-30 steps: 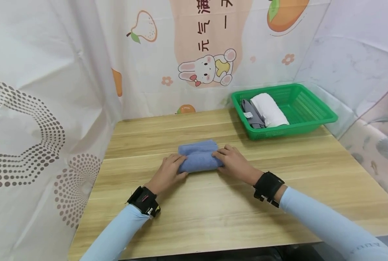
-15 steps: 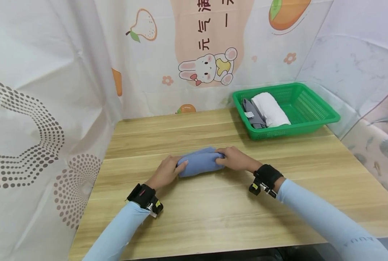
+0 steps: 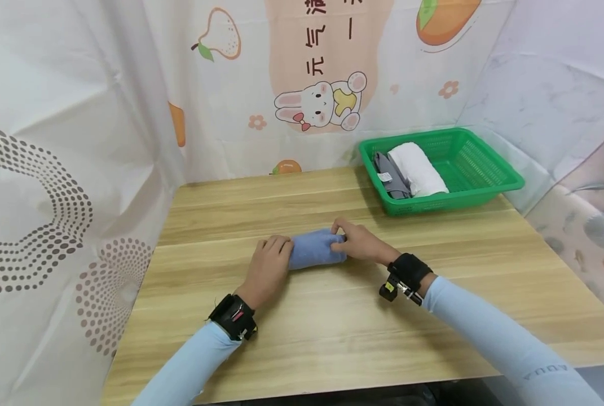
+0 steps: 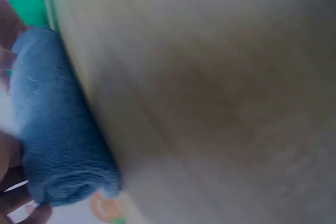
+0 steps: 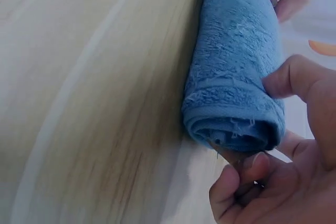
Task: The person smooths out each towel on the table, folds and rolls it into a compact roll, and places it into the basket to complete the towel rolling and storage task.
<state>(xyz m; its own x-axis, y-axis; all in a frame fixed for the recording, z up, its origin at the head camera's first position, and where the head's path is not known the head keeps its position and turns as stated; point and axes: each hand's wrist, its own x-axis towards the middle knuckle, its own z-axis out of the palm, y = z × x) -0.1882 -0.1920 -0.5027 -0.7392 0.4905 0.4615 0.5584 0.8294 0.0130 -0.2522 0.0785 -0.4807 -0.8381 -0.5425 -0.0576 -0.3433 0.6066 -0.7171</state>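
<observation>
A blue towel (image 3: pixel 314 249), rolled into a short cylinder, lies across the middle of the wooden table. My left hand (image 3: pixel 268 268) holds its left end, with fingers bent over that end. In the left wrist view, fingers (image 4: pixel 18 200) curl by the roll's spiral end, and the thumb side is blurred. My right hand (image 3: pixel 365 243) grips the right end. In the right wrist view, the thumb (image 5: pixel 286 80) presses the side of the roll while other fingers bend at its layered, frayed end.
A green plastic basket (image 3: pixel 484 194) stands at the back right of the table (image 3: pixel 220 217). Inside its left part lie a rolled white towel (image 3: pixel 417 169) and a folded grey cloth (image 3: pixel 393 176). Printed curtains hang behind the table and at its sides.
The towel's loose far part has been taken up into the roll, making it more compact. My left hand has turned over the left end; my right fingers have shifted at the right end.
</observation>
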